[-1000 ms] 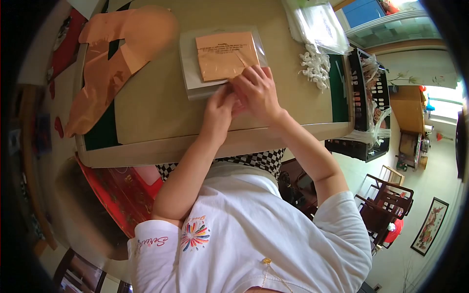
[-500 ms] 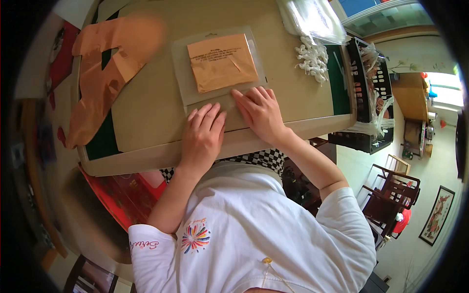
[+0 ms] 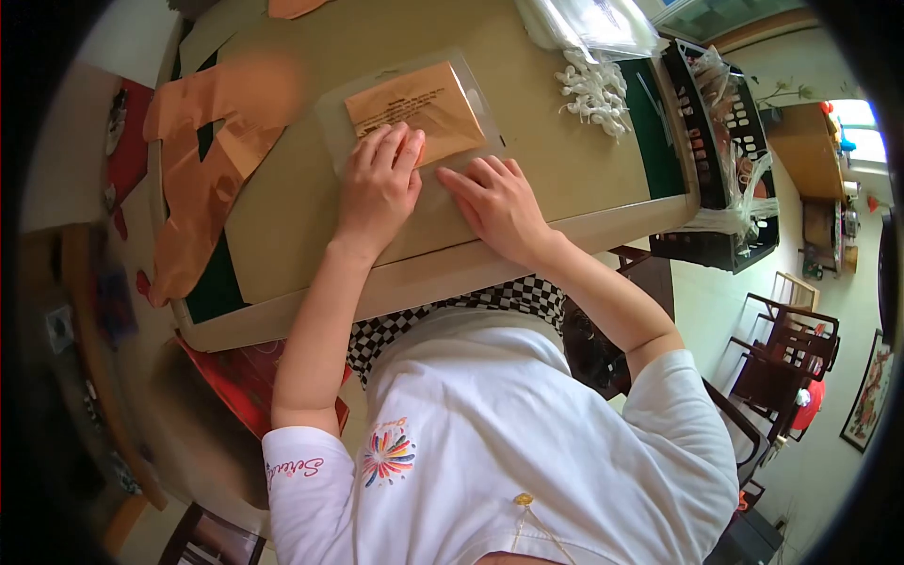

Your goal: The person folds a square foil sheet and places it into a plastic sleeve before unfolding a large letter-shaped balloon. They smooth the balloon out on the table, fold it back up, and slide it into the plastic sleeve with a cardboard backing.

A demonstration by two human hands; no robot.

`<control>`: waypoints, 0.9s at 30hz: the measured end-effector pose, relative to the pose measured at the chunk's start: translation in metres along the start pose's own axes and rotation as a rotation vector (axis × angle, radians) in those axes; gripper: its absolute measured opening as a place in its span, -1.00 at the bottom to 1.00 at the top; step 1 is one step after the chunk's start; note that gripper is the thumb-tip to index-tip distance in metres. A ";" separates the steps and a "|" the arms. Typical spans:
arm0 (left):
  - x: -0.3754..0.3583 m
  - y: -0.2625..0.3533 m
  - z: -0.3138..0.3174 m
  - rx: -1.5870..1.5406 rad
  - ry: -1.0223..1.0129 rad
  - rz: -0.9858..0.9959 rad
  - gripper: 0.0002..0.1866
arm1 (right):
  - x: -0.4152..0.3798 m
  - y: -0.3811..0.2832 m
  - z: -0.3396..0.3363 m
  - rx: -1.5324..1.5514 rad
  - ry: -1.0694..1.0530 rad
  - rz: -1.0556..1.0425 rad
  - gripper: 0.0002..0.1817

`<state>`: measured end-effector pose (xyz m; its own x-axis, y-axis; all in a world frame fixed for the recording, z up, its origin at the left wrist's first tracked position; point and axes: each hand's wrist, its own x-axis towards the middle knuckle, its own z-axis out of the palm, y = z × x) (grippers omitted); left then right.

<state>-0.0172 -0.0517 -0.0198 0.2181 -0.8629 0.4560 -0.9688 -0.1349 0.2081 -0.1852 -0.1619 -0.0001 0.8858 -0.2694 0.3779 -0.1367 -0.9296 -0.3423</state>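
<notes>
A clear plastic sleeve (image 3: 334,113) lies on the tan table board, with a folded orange foil packet (image 3: 452,108) inside that carries dark printed text. My left hand (image 3: 377,188) rests on the packet's lower left part, fingers stretched over it and hiding some of the print. Beside the sleeve's lower edge is my right hand (image 3: 496,202), its index finger extended toward the left hand and the other fingers bent; no object shows in it. To the left, a flat orange foil piece (image 3: 212,179) spreads over the table edge.
Clear plastic bags (image 3: 593,28) are stacked at the back right, near a bundle of white string (image 3: 595,94). A black crate (image 3: 702,141) holding packets stands off the table's right side. Thin straws (image 3: 654,108) lie on green cloth. Dark chairs (image 3: 777,367) stand beyond.
My left hand has moved up from the sleeve's lower edge onto the packet. My right hand stays near the lower edge. The view has shifted slightly.
</notes>
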 end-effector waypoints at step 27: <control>0.011 -0.005 0.007 -0.127 0.014 -0.089 -0.65 | 0.028 0.004 -0.008 -0.181 -0.124 -0.017 -0.74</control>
<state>-0.0104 -0.0638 -0.0216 0.3047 -0.8435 0.4424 -0.9229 -0.1467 0.3560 -0.1646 -0.1746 0.0159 0.9349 -0.2307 0.2695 -0.1887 -0.9667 -0.1729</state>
